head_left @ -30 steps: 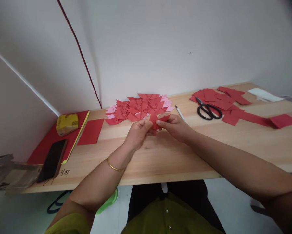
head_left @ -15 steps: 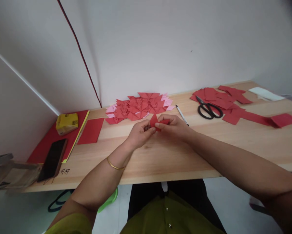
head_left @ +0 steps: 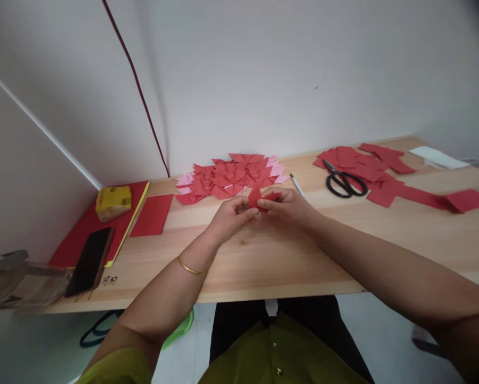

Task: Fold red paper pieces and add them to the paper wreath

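Between both hands is a small folded piece of red paper (head_left: 254, 197), held just above the wooden table. My left hand (head_left: 232, 217) pinches its left side with thumb and fingers. On its right side my right hand (head_left: 289, 207) is closed, thumb pressed on the paper and fingers partly hidden behind it. A pointed fold sticks up between the hands, and another points to the right. Just beyond them lies a pile of folded red and pink paper pieces (head_left: 233, 176). A white pen (head_left: 298, 186) rests beside my right hand, partly covered by it.
Black-handled scissors (head_left: 346, 181) lie against cut red paper pieces (head_left: 363, 162) at the right. On the left are a red paper rectangle (head_left: 152, 215), a phone (head_left: 89, 261) and a yellow packet (head_left: 113, 202) on a red sheet. The table (head_left: 263, 272) meets a wall behind.
Both hands keep their grip on the red paper, with the fingers shifting slightly around it. The whole view has moved a little, so things appear slightly further right.
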